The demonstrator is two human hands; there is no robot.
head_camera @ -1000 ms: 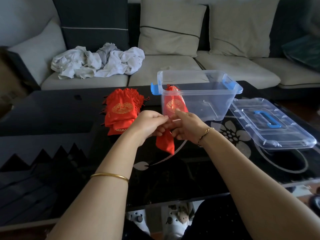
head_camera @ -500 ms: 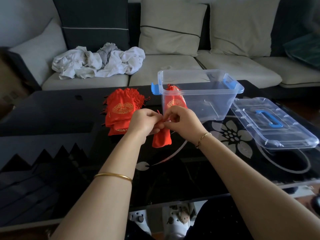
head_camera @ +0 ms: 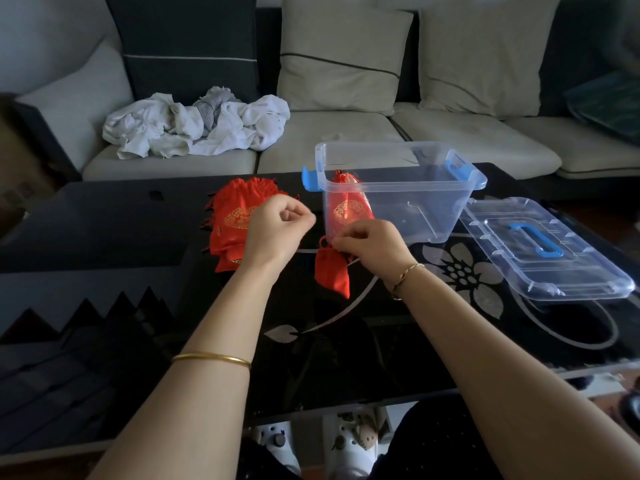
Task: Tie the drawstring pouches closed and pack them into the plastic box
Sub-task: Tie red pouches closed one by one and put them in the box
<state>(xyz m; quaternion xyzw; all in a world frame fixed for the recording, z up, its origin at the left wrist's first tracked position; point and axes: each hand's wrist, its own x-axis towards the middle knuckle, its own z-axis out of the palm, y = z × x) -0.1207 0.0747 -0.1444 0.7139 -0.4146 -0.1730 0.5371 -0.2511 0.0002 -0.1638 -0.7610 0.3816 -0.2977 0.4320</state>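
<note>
- One tied pouch (head_camera: 349,206) already stood in the plastic box (head_camera: 398,188), leaning against its left wall.
- Your right hand (head_camera: 369,242) pinched the neck of the pouch in hand (head_camera: 332,271), which hung just in front of the box above the bench (head_camera: 104,230).
- Your left hand (head_camera: 277,226) was closed in a fist, pulling sideways (the cord itself was too thin to make out).
- A stack of red pouches (head_camera: 235,216) waited to the left, so most of the job remained.
- The lid (head_camera: 543,247) lay off to the right.
</note>
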